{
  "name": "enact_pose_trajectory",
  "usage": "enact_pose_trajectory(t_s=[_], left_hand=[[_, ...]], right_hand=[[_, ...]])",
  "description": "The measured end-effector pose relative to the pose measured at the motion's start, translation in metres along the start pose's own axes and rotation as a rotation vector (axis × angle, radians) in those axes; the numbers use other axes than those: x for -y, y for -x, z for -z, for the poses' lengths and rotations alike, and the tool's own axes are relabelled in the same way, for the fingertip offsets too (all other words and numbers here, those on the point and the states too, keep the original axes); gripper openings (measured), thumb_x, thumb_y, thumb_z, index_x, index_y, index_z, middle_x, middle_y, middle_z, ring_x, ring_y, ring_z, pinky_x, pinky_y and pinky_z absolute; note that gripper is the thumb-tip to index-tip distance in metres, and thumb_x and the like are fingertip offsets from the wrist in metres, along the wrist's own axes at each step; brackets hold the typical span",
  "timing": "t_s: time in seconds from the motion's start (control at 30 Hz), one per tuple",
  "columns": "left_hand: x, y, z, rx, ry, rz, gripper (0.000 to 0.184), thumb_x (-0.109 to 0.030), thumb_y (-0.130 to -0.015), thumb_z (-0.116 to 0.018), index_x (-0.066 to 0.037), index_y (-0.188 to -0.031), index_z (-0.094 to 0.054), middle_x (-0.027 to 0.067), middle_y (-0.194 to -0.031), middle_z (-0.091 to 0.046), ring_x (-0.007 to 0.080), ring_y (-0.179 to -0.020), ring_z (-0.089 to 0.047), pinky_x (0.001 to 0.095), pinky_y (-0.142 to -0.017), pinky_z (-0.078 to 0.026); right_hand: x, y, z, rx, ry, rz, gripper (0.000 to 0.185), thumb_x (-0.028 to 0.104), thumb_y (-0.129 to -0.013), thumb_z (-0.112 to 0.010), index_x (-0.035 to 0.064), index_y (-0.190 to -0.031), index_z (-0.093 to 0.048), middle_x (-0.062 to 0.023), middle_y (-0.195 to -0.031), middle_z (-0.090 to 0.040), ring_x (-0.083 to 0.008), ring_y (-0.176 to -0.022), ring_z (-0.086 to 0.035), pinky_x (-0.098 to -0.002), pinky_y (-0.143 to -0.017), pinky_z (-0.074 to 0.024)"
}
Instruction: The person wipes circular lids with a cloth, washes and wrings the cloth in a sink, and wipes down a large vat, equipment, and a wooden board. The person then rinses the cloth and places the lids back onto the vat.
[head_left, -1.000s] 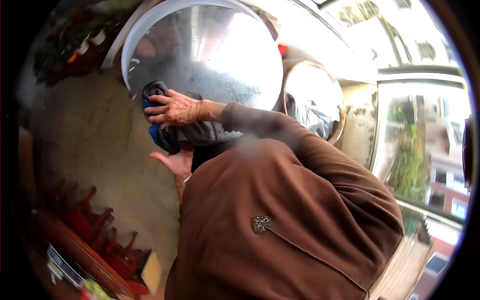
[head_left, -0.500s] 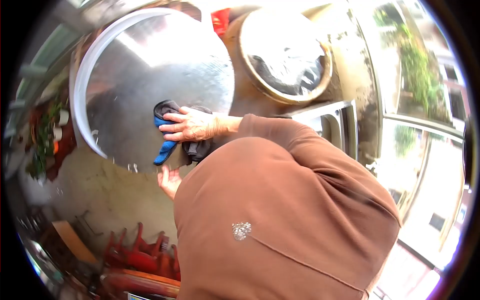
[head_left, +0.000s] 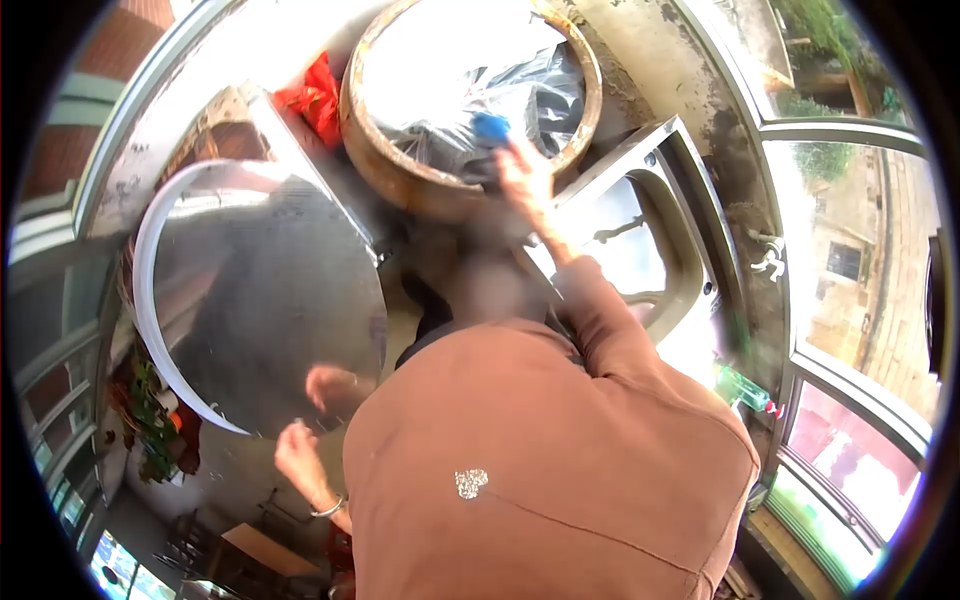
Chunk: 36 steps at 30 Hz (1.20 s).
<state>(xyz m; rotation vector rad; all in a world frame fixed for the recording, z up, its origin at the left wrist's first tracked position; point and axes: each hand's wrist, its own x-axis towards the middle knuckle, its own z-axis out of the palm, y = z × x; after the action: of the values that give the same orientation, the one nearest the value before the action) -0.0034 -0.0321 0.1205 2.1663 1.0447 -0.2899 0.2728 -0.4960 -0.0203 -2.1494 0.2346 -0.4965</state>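
My right hand (head_left: 525,185) is closed on a blue and dark cloth (head_left: 490,127), held over the near rim of a big brown jar (head_left: 365,140). Transparent plastic (head_left: 545,95) covers part of the jar's mouth. To the left is a large round shiny metal disc (head_left: 260,270) with a pale raised rim. Just beyond its near edge hovers my left hand (head_left: 300,460), a bracelet on its wrist. Its fingers are slightly bent and apart, with nothing visible in them. A blurred reflection of this hand shows in the disc.
At the right of the jar stands a steel sink (head_left: 690,200). A red plastic bag (head_left: 315,100) lies left of the jar. Windows run along the right, with a green bottle (head_left: 742,388) beside them. Potted plants (head_left: 150,415) stand at the lower left.
My right hand has gone from the disc to the jar, carrying the cloth along. The view has turned to the right. My left hand has come away from the disc's edge.
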Motion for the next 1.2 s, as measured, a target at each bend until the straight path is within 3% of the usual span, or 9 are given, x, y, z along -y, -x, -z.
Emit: enact_pose_trajectory(t_s=[0.1, 0.23, 0.37, 0.43, 0.63, 0.97, 1.03, 1.1, 1.2], left_hand=[[-0.113, -0.015, -0.017, -0.197, 0.25, -0.28, 0.033, -0.016, -0.099, -0.06, 0.005, -0.123, -0.061, 0.0139, -0.105, -0.07, 0.0193, -0.093, -0.067, 0.0306, -0.084, -0.055], [-0.271, -0.025, -0.095, 0.061, 0.434, -0.53, 0.026, -0.003, -0.095, -0.061, 0.006, -0.12, -0.063, 0.0152, -0.107, -0.071, 0.0193, -0.097, -0.068, 0.0306, -0.089, -0.053], [-0.362, -0.086, -0.21, 0.192, 0.41, -0.69, 0.036, -0.008, -0.093, -0.066, 0.005, -0.127, -0.06, 0.0154, -0.115, -0.069, 0.0177, -0.103, -0.065, 0.0302, -0.095, -0.05], [-0.368, -0.151, -0.279, 0.191, 0.49, -0.575, 0.047, -0.011, -0.094, -0.066, 0.006, -0.135, -0.051, 0.0208, -0.13, -0.06, 0.0208, -0.12, -0.058, 0.0326, -0.105, -0.043], [-0.331, -0.259, -0.401, -0.148, 0.066, -0.521, 0.077, -0.043, -0.091, -0.066, 0.009, -0.14, -0.037, 0.0347, -0.134, -0.05, 0.0471, -0.122, -0.05, 0.0467, -0.1, -0.044], [-0.347, -0.242, -0.416, -0.271, -0.175, -0.43, 0.095, -0.048, -0.086, -0.069, 0.005, -0.149, -0.02, 0.0298, -0.139, -0.041, 0.0456, -0.123, -0.048, 0.05, -0.098, -0.045], [-0.35, -0.241, -0.415, -0.274, -0.178, -0.424, 0.097, -0.048, -0.085, -0.07, 0.005, -0.149, -0.02, 0.0298, -0.139, -0.041, 0.0459, -0.125, -0.047, 0.0506, -0.099, -0.045], [-0.347, -0.244, -0.416, -0.272, -0.158, -0.432, 0.1, -0.049, -0.083, -0.072, 0.005, -0.149, -0.019, 0.0299, -0.139, -0.041, 0.0455, -0.126, -0.045, 0.0514, -0.099, -0.044], [-0.348, -0.245, -0.415, -0.255, -0.163, -0.407, 0.103, -0.05, -0.081, -0.072, 0.005, -0.15, -0.019, 0.0289, -0.139, -0.041, 0.0454, -0.126, -0.045, 0.0516, -0.099, -0.043]], right_hand=[[0.014, -0.065, 0.08, -0.225, -0.054, -0.323, 0.03, 0.021, -0.093, -0.063, 0.0027, -0.117, -0.063, -0.0166, -0.095, -0.07, -0.0294, -0.083, -0.066, -0.034, -0.081, -0.0511], [-0.055, -0.131, 0.104, -0.594, 0.092, -0.171, 0.026, 0.021, -0.096, -0.059, 0.0023, -0.113, -0.063, -0.0173, -0.097, -0.07, -0.0329, -0.085, -0.067, -0.0402, -0.081, -0.0508], [-0.194, -0.173, 0.052, -0.428, 0.684, -0.288, 0.049, 0.034, -0.092, -0.062, 0.0102, -0.134, -0.052, -0.0127, -0.129, -0.058, -0.0385, -0.115, -0.056, -0.0493, -0.088, -0.0497], [-0.194, -0.186, 0.041, -0.243, 0.61, -0.802, 0.059, 0.041, -0.091, -0.062, 0.014, -0.14, -0.044, -0.0153, -0.129, -0.056, -0.0432, -0.113, -0.055, -0.0557, -0.089, -0.0484], [-0.226, -0.208, 0.05, -0.211, 0.513, -0.646, 0.044, 0.043, -0.093, -0.057, 0.0049, -0.115, -0.061, -0.0214, -0.109, -0.067, -0.0426, -0.102, -0.063, -0.0494, -0.087, -0.0498], [-0.274, -0.408, 0.014, 0.283, 0.355, -0.411, 0.057, 0.042, -0.099, -0.043, -0.004, -0.131, -0.054, -0.017, -0.135, -0.058, -0.0328, -0.129, -0.05, -0.0362, -0.111, -0.0343], [-0.289, -0.45, -0.028, 0.237, 0.23, 0.216, 0.043, 0.038, -0.096, -0.045, 0.0015, -0.104, -0.065, -0.0229, -0.105, -0.066, -0.0417, -0.103, -0.061, -0.0462, -0.086, -0.0466], [-0.287, -0.469, -0.06, 0.449, 0.99, 0.497, 0.05, 0.018, -0.099, -0.037, 0.0025, -0.146, -0.034, -0.0055, -0.15, -0.042, -0.0208, -0.141, -0.034, -0.0326, -0.12, -0.0191], [-0.271, -0.527, -0.152, 0.376, 0.151, 0.928, 0.024, 0.007, -0.094, -0.047, 0.0087, -0.101, -0.069, -0.0136, -0.112, -0.067, -0.0266, -0.099, -0.065, -0.0319, -0.09, -0.0495]])
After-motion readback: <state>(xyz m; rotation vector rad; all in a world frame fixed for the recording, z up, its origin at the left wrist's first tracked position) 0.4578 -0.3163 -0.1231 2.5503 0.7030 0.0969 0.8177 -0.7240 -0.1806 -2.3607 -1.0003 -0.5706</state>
